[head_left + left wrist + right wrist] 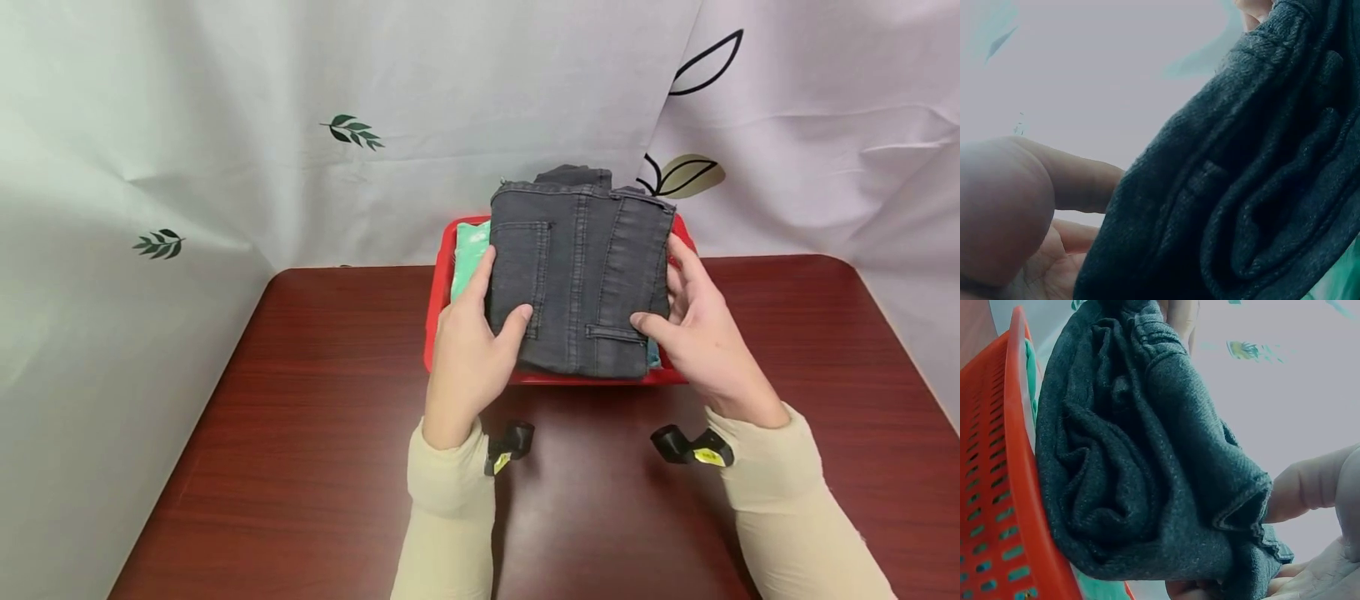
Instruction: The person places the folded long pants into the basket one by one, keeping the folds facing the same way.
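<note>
Folded dark grey jeans, with a back pocket and seams facing up, are held over a red plastic basket. My left hand grips their left side, thumb on top. On the right side my right hand holds them, thumb over the belt-loop area and fingers around the edge. The right wrist view shows the rolled layers of the jeans beside the slotted basket wall. In the left wrist view the folded edge of the jeans lies against the left hand.
A light green cloth lies in the basket, partly covered by the jeans. The basket stands at the back of a dark red-brown table. White curtains with leaf prints hang behind and at the sides.
</note>
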Demonstrator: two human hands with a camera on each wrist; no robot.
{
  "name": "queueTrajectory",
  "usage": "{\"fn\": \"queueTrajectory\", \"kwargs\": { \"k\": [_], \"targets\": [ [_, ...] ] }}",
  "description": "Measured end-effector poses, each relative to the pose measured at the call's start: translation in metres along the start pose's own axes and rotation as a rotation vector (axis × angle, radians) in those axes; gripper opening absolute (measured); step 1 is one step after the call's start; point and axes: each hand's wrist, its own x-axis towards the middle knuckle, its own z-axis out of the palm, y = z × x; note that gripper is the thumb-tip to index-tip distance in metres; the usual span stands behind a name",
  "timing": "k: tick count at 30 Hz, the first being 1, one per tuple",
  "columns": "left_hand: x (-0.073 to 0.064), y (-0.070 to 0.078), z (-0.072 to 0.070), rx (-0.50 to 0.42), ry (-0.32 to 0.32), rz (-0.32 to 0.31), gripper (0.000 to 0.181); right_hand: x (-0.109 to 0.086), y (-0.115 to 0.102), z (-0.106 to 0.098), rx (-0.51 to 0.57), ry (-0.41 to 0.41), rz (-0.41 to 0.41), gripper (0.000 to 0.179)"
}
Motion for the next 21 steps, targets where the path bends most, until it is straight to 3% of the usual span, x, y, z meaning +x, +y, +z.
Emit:
{"fn": "queueTrajectory", "kwargs": {
  "k": [13,21],
  "targets": [
    [0.005,-0.016,-0.012,-0.027,0.072,0.01,0.069,0.014,0.0,0.015,-0.199,0.033,0.148,0.09],
    [0.008,-0.022,-0.014,-0.009,0.105,-0.013,0.071,0.021,0.005,0.025,-0.194,0.057,0.155,0.088]
  ]
}}
